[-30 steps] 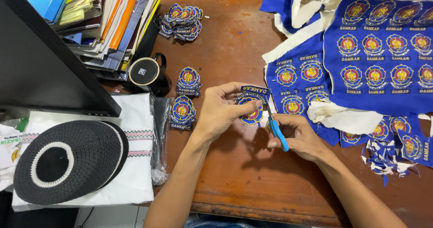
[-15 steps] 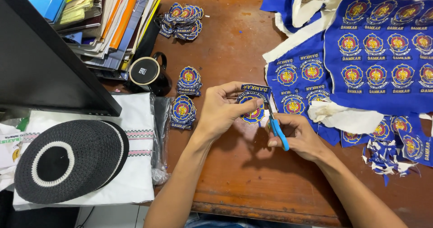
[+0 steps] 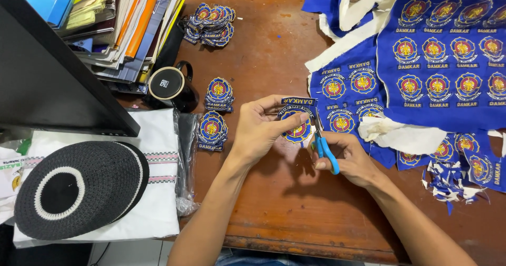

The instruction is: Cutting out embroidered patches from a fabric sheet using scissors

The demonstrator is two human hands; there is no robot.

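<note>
A person trims an embroidered patch (image 3: 296, 119) with blue scissors (image 3: 324, 146) at a wooden desk (image 3: 274, 213).

The left hand (image 3: 261, 131) pinches the patch between thumb and fingers, holding it just above the desk with its edge turned toward the blades; the right hand (image 3: 350, 158) is closed around the scissors' handles, tips meeting the patch's rim. Uncut blue sheets (image 3: 448, 60) of the same emblem lie within reach to the right, with offcuts (image 3: 448, 179) beside them. Finished stacks (image 3: 213, 129) sit apart on the left, near a black mug (image 3: 168, 87), books (image 3: 121, 23) and a knitted cap (image 3: 79, 187).
</note>
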